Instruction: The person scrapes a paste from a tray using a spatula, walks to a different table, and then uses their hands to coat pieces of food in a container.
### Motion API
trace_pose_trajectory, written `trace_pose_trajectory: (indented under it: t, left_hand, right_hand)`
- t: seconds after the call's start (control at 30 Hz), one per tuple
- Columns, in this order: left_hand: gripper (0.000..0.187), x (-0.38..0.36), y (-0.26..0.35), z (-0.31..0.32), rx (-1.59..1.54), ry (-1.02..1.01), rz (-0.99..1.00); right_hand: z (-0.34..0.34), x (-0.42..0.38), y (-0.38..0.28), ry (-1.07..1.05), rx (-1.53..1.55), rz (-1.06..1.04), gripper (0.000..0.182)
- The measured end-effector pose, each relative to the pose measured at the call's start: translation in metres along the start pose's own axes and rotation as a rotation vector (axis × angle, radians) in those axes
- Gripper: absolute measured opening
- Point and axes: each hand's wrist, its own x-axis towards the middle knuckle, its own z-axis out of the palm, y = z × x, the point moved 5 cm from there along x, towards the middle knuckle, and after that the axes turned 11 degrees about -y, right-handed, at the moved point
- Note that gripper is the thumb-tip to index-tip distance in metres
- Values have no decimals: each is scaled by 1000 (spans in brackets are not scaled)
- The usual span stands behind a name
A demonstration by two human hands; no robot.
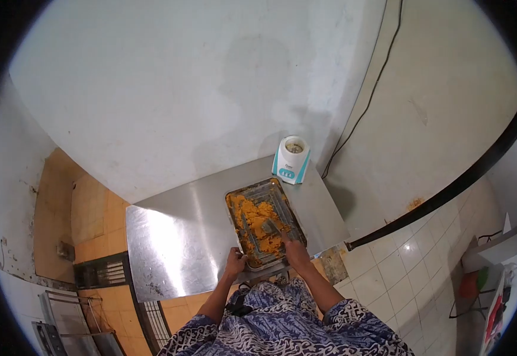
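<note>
A steel tabletop (169, 231) stands against a pale wall. On it lies a metal tray (235, 197) partly covered with orange paste (257, 215); a white and teal appliance (291, 160) stands just behind the tray. The left hand (234, 261) is closed on the tray's near corner, steadying it. The right hand (296, 252) grips a scraper (269, 226), blade in the paste. Judged step: scraping paste together. The next stroke calls for firm, flat blade pressure.
</note>
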Motion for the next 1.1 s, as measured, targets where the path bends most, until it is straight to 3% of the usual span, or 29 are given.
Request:
trace_pose_trajectory:
  t: [0.07, 0.13, 0.2, 0.33, 0.37, 0.47, 0.57, 0.67, 0.83, 0.93, 1.1]
  left_hand:
    - [37, 17, -21, 1, -27, 31, 44]
    - [38, 22, -33, -8, -30, 66, 54]
    - [38, 21, -30, -17, -19, 98, 29]
    - [36, 12, -27, -38, 42, 161, -28]
    - [36, 23, -47, -45, 70, 188, 21]
    - [38, 4, -21, -52, 34, 145, 11]
    - [37, -11, -2, -52, 9, 137, -21]
    - [35, -12, 3, -48, 143, 192, 44]
    - [31, -3, 14, -49, 414, 111, 43]
    - [41, 0, 21, -49, 413, -24, -77]
    - [72, -33, 55, -43, 579, 69, 121]
  right_hand:
    - [0, 15, 4, -131, 97, 72, 59]
    - [-4, 27, -1, -104, 43, 30, 59]
    - [-6, 23, -13, 79, -174, -115, 58]
    - [1, 30, -29, 2, -199, -122, 55]
    - [-6, 28, -38, -143, -143, -49, 55]
    - [27, 39, -34, 88, -186, -171, 57]
    - [27, 37, -33, -33, 12, -163, 60]
    - [24, 36, -30, 36, -163, -195, 60]
    - [18, 35, -45, -64, -159, -147, 60]
    - [15, 35, -44, -72, -171, -100, 60]
    - [4, 23, -51, 110, -334, -102, 57]
